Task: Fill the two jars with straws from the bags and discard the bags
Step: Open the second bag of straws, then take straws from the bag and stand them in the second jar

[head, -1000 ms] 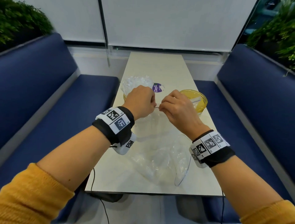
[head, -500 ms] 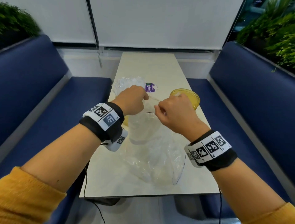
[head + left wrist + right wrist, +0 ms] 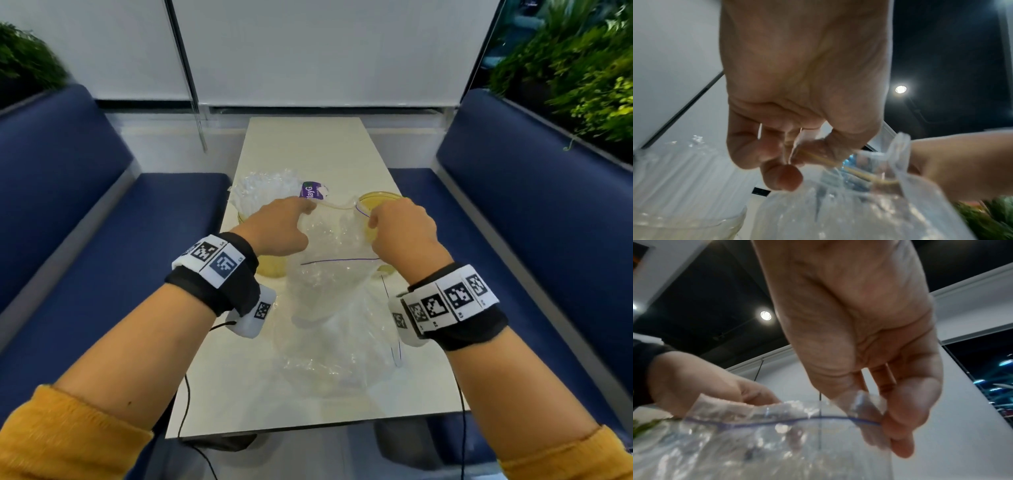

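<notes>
Booth table (image 3: 308, 147): both hands pinch clear bag (image 3: 329, 274) mouth, stretched between them.

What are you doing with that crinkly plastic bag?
A person holds a clear plastic bag over the table, pinching its top edge with the left hand and the right hand. The bag's mouth is spread apart between them. A thin yellowish band runs from the left hand's fingers to the bag's gathered edge. Behind the hands stand two yellowish jars: the right jar shows an open rim, and the left jar has wrapped straws sticking up from it.
</notes>
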Demonstrator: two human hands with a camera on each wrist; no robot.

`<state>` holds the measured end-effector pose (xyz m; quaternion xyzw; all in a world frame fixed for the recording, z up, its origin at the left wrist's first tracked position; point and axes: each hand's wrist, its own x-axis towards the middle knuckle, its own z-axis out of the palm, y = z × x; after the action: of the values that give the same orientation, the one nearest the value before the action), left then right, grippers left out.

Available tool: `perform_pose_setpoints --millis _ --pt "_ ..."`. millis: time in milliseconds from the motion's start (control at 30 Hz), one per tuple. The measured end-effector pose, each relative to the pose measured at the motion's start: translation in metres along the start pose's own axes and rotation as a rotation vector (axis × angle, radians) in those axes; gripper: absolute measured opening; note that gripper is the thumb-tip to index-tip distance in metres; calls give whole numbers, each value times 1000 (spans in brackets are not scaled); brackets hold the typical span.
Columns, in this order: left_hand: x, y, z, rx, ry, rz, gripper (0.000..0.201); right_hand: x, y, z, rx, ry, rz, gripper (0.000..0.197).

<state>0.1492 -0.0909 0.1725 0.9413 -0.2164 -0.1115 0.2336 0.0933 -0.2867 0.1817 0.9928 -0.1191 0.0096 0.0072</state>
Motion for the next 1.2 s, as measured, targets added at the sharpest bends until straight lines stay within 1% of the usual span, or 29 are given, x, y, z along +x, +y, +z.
perform_pose_setpoints --millis 133,233,267,333,367,400,467,533,600,667,700,767,833,900,1100,1167,1200 --pt "-1 -19 -7 -76 61 -20 63 -6 23 -3 20 4 115 27" --pt "-1 -18 -5 -82 28 0 64 -6 19 -2 -65 12 110 27" --pt "0 -15 -3 -89 22 11 64 -6 14 -2 -78 48 84 25" --pt "1 -11 2 -125 34 22 64 -6 -1 -5 -24 141 -14 19" --pt "2 -11 4 -141 46 25 64 -5 -10 -6 24 167 -84 18" --pt "3 -11 5 -147 56 27 63 -4 -17 -6 68 164 -160 23" --pt "3 -13 8 -143 58 41 64 0 -30 -2 99 83 -326 34" --pt "2 -15 11 -168 39 61 66 6 -38 3 37 -43 -444 51" --pt "1 -17 15 -225 22 81 65 16 -42 10 -82 -178 -469 64" --pt "2 -21 20 -271 37 91 62 24 -47 15 -129 -314 -455 71" --pt "2 -23 22 -287 55 92 60 27 -48 17 -137 -366 -453 72" --pt "3 -27 26 -312 89 80 57 28 -48 18 -180 -412 -471 65" --pt "5 -31 28 -329 118 67 56 27 -46 19 -191 -381 -497 51" --pt "6 -34 30 -343 130 58 55 28 -43 20 -150 -304 -506 41" --pt "7 -30 38 -401 131 30 61 27 -39 12 -32 -105 -436 30" --pt "8 -29 41 -412 136 20 66 26 -39 8 12 -62 -425 28" --pt "8 -28 42 -414 136 15 72 26 -39 4 43 -53 -421 27"
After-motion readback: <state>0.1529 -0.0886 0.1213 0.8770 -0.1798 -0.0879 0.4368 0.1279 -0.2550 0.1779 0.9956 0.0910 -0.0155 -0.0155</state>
